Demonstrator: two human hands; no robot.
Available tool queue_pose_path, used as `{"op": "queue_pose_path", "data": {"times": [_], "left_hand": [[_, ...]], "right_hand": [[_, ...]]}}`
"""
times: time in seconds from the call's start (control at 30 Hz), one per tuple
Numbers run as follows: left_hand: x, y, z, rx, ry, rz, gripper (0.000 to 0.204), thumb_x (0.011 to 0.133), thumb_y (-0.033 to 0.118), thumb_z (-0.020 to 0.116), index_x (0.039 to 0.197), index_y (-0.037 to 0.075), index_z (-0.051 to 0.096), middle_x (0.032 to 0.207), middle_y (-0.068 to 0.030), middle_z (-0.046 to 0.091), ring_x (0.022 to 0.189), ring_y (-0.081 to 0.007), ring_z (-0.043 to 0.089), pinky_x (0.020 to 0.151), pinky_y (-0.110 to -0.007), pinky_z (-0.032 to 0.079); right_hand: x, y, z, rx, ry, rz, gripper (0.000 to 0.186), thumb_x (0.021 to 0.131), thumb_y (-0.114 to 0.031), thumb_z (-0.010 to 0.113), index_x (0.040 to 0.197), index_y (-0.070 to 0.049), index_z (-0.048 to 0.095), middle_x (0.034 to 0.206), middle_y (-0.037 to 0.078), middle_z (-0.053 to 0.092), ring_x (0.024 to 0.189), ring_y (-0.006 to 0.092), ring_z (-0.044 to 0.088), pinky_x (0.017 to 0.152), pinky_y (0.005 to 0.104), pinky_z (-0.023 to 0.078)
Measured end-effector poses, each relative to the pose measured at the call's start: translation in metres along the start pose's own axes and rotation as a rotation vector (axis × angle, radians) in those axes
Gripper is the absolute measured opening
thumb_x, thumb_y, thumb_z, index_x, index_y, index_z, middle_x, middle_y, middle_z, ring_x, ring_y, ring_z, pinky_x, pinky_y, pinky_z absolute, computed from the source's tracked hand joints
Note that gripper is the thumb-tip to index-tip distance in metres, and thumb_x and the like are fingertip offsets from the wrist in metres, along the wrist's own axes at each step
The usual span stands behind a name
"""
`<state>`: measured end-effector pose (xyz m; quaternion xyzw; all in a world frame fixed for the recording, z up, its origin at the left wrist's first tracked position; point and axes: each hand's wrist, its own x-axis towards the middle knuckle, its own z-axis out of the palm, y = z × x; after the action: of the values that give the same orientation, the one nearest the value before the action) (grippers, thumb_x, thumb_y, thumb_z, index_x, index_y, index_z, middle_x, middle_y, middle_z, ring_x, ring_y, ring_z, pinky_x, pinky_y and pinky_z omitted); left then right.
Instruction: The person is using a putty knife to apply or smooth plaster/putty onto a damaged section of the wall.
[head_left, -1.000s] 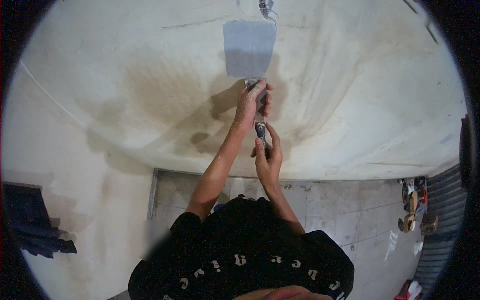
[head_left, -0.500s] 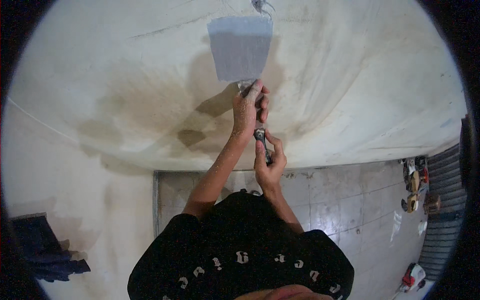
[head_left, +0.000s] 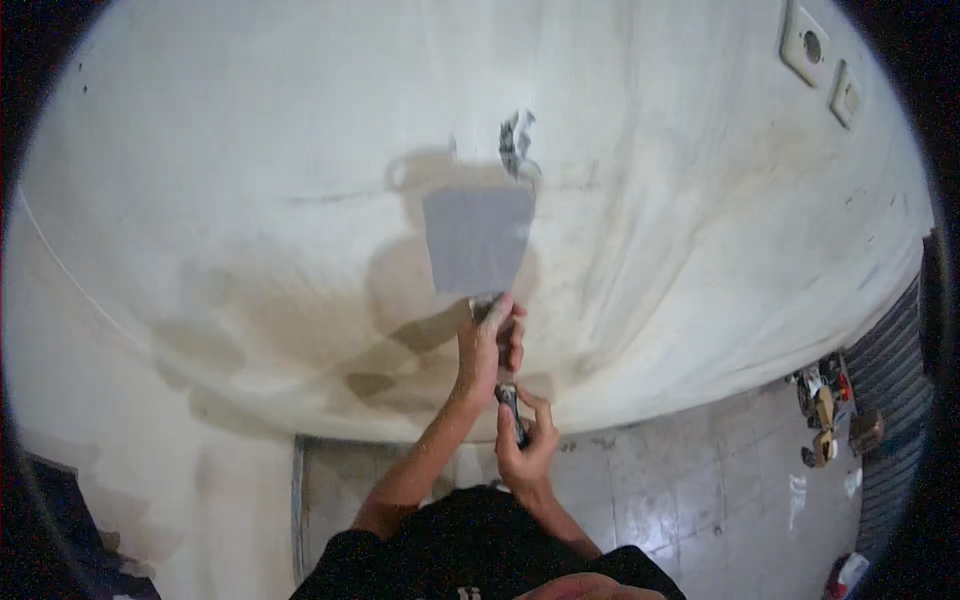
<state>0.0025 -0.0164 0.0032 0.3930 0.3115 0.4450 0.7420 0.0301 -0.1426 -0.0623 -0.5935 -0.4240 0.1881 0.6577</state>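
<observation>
My left hand (head_left: 487, 340) is closed round the handle end of a wide putty knife (head_left: 478, 240). Its flat grey blade points up in front of the pale wall (head_left: 690, 130); a shadow falls on the wall above and left of the blade. Just below, my right hand (head_left: 530, 445) grips a small dark-handled tool (head_left: 512, 408), whose upper end lies close to my left wrist. What kind of tool it is, I cannot make out. Above the blade, a rough dark-and-white damaged spot (head_left: 516, 145) marks the wall.
Two white wall plates, an outlet (head_left: 806, 45) and a smaller one (head_left: 846, 95), sit at the upper right. Shoes and other items (head_left: 822, 415) lie on the tiled floor (head_left: 655, 510) beside a ribbed grey shutter (head_left: 890, 400). Dark cloth (head_left: 70, 510) is at the lower left.
The view has tilted up, so hands, tools and wall spot appear lower and the wall plates show. A shadow now shows above the blade. Both hands keep their grips.
</observation>
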Motion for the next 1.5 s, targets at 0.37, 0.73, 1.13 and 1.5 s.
{"op": "queue_pose_path", "data": {"times": [0.37,0.73,1.13,1.5], "left_hand": [[0.008,0.020,-0.010,-0.050,0.027,0.122,0.034,0.094,0.039,0.055,0.089,0.006,0.056,0.055,0.0010,0.047,0.037,-0.0106,0.043,0.038,-0.025,0.035],[0.021,0.005,-0.026,-0.076,0.047,0.143,0.033,0.094,0.037,0.055,0.085,0.005,0.057,0.055,-0.0007,0.051,0.037,-0.0102,0.044,0.036,-0.024,0.034],[0.017,0.013,-0.029,0.004,-0.011,0.130,0.033,0.093,0.037,0.056,0.083,0.006,0.057,0.055,0.0011,0.047,0.036,-0.0098,0.043,0.036,-0.024,0.032],[0.010,0.014,-0.027,-0.016,-0.032,0.133,0.033,0.094,0.035,0.056,0.079,0.005,0.055,0.054,0.0010,0.044,0.035,-0.0104,0.041,0.034,-0.025,0.029]], "right_hand": [[0.023,-0.012,0.008,-0.022,-0.096,-0.114,0.039,0.091,-0.007,0.059,0.128,0.000,0.050,0.067,0.001,0.056,0.058,0.0046,0.042,0.053,0.0207,0.035],[0.026,0.011,0.021,-0.007,-0.149,-0.032,0.034,0.091,-0.009,0.059,0.124,0.000,0.052,0.096,0.020,0.069,0.086,0.0212,0.069,0.072,0.0311,0.052],[0.018,0.004,0.029,-0.012,-0.117,0.027,0.034,0.092,-0.008,0.057,0.124,0.003,0.051,0.103,0.022,0.067,0.094,0.0232,0.066,0.080,0.0330,0.051],[0.008,0.005,0.036,-0.020,-0.015,-0.113,0.032,0.092,-0.007,0.058,0.120,0.006,0.052,0.087,0.013,0.064,0.074,0.0105,0.056,0.063,0.0252,0.044]]}}
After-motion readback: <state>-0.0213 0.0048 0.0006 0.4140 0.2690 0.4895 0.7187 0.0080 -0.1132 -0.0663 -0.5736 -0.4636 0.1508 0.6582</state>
